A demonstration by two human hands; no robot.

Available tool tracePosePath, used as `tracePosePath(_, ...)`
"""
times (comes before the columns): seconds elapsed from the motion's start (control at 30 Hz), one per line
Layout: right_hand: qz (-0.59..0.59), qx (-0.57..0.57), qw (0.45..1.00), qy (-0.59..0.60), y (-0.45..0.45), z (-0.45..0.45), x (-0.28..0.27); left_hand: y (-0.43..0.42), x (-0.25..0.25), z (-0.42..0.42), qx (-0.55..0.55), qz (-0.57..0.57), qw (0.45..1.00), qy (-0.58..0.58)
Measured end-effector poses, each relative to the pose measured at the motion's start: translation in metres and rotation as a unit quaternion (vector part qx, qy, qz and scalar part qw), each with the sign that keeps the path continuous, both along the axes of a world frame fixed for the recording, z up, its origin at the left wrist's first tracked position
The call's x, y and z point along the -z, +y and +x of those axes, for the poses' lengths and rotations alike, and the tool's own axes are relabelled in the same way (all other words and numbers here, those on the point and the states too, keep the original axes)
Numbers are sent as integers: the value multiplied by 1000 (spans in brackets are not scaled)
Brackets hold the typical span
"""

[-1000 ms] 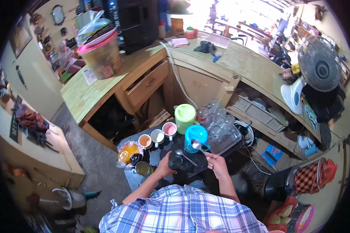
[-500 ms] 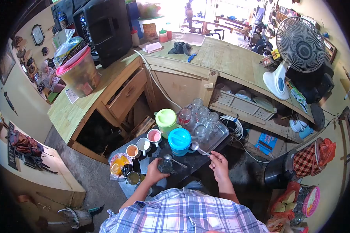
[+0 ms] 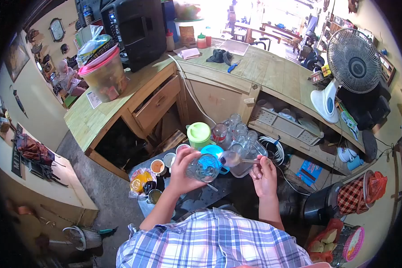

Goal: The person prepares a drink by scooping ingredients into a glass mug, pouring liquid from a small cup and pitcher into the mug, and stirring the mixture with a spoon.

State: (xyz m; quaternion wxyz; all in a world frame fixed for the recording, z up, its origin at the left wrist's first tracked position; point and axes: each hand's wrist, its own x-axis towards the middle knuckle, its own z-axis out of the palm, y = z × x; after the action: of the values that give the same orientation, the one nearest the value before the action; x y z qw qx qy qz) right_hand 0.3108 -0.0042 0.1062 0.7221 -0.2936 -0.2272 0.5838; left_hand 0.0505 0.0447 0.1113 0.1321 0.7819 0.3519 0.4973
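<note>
My left hand (image 3: pixel 183 173) is wrapped round a clear glass (image 3: pixel 203 168), raised and tilted above the dark low table (image 3: pixel 205 196). In my right hand (image 3: pixel 264 176) is a metal spoon (image 3: pixel 236 159), its bowl close to the glass's right side. Behind the glass stands a blue-lidded jug (image 3: pixel 213 153), partly hidden, with a green-lidded jug (image 3: pixel 199 133) beyond it. A cup with orange contents (image 3: pixel 157 166) and a white cup (image 3: pixel 169 159) stand left of my left hand. Beneath the glass, part of another spoon handle (image 3: pixel 213 187) shows on the table.
Several upturned glasses (image 3: pixel 239 134) stand on a metal tray (image 3: pixel 254 158) at the right. A plastic bag with yellow-orange contents (image 3: pixel 141 180) lies at the left. A wooden counter (image 3: pixel 272 71) curves behind, holding a fan (image 3: pixel 355 67). A seated person (image 3: pixel 69 78) is far left.
My left hand has lifted the glass from the table and moved it up and right. My right hand has moved up slightly, and the spoon is now close to the glass. The camera view has shifted.
</note>
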Motion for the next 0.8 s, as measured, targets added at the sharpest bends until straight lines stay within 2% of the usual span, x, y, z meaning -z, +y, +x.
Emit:
tracePosePath(0.03,1,-4,1000,-1,-1,-2,-4,0,-4,2,-4,1,1000,-1)
tracePosePath(0.2,18,-11,981,-192,-5,-17,-22,-6,-22,5,22,53,998,12)
tracePosePath(0.3,26,-75,974,-210,-5,-34,-21,-10,-27,5,30,67,997,39)
tracePosePath(0.37,37,-102,973,-206,-2,-30,-18,-12,-30,3,19,64,997,43)
tracePosePath(0.43,29,-89,985,-145,1,-26,-19,-14,-31,-1,12,63,997,50)
tracePosePath(0.5,11,-91,983,-161,1,-32,-19,-16,-31,-4,6,59,997,57)
tracePosePath(0.6,-9,-172,978,-119,3,-40,-11,-19,-31,-6,-5,47,997,59)
tracePosePath(0.7,-43,-165,983,-65,8,-35,-3,-21,-27,-11,-24,25,997,64)
tracePosePath(0.8,-68,-163,981,-77,6,-51,-1,-25,-25,-15,-27,-4,997,73)
